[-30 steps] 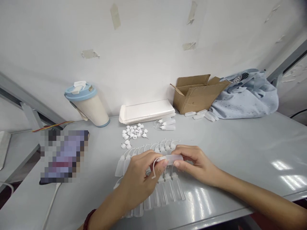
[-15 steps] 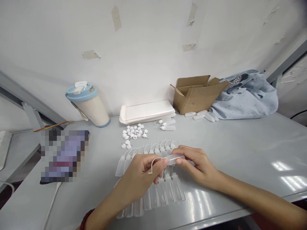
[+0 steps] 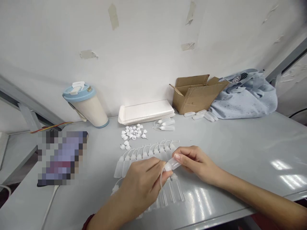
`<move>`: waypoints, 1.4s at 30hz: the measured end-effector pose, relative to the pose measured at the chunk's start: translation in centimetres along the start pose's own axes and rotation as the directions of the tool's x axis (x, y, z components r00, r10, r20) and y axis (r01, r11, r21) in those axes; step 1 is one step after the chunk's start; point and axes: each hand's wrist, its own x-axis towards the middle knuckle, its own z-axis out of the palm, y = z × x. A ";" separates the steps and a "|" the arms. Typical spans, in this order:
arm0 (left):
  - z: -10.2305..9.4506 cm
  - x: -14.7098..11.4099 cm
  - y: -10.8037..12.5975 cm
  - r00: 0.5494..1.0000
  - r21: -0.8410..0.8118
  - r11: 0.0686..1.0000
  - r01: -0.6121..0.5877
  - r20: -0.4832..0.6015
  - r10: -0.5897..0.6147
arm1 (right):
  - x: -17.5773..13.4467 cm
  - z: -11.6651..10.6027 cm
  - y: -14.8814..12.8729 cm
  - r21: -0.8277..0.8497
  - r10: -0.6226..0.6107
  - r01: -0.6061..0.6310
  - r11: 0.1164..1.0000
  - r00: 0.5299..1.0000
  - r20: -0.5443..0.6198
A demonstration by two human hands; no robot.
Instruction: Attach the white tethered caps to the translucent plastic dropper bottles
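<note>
Between my hands is a small translucent squeeze bottle (image 3: 174,163) with a white cap (image 3: 168,166) at its left end. My left hand (image 3: 145,183) is closed, its fingers pinching the cap, and a thin flexible strap (image 3: 161,179) curves down from there. My right hand (image 3: 195,163) is closed around the bottle's other end. Under and behind my hands, similar bottles lie in two rows: a far row (image 3: 126,166) with curved straps on top, and a near row (image 3: 177,190) partly hidden by my left hand and forearm.
Loose white needle-tip caps (image 3: 131,132) lie in a pile beyond the rows. Behind are several capped bottles (image 3: 168,124), a stack of white envelopes (image 3: 146,111), an open cardboard box (image 3: 196,99) and a pale blue cloth bag (image 3: 247,99). A tumbler (image 3: 88,107) and a blurred-out phone (image 3: 63,158) are left.
My left hand has rolled over, its back now facing up, with its fingers at the cap. The bottle has tilted, its right end higher. The strap now hangs down by my left fingers.
</note>
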 end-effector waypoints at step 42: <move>-1.2 0.5 0.1 0.981 -0.087 0.980 0.177 0.093 -0.169 | 0.3 0.1 0.4 0.041 -0.037 0.038 0.998 0.999 -0.012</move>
